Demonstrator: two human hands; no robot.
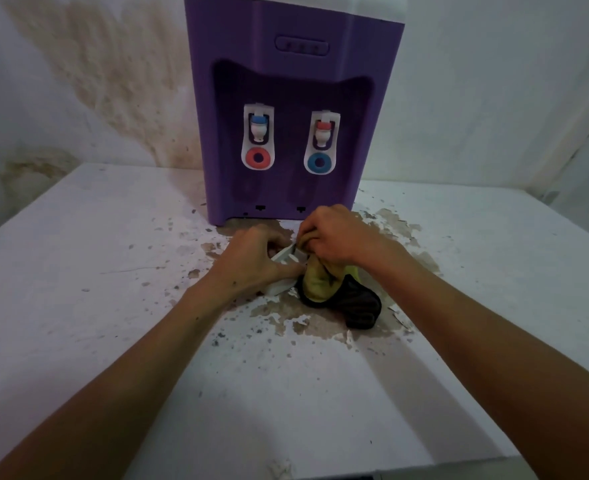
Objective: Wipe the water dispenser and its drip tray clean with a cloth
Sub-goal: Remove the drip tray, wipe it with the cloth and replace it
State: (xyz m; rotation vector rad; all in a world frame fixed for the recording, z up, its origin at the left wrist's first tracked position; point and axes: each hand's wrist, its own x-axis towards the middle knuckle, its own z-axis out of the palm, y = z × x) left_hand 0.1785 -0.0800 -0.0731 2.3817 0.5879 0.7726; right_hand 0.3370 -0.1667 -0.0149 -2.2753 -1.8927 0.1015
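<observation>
White table (pixel 78 306), its paint flaked around the centre, carrying a purple water dispenser (pixel 293 81) at 12 o'clock against a stained wall (pixel 89 74); the dispenser's top is cut off by the upper edge of the view. Two white taps (pixel 258 140) sit in its front recess, and the bay at its base stands without a tray. Directly in front of it, at 6 o'clock from the dispenser, both hands meet over the flaked patch. Left hand (pixel 255 261): fingers curled round a white drip tray (pixel 281 285), which is tilted and largely hidden under the palm, so its full outline cannot be made out. Right hand (pixel 334 237): fingers bunched tightly on a yellow-green and black cloth (pixel 324 285), pressing its gathered end against the tray's edge at 3 o'clock from the left hand. The rest of the cloth trails onto the table toward 5 o'clock.
</observation>
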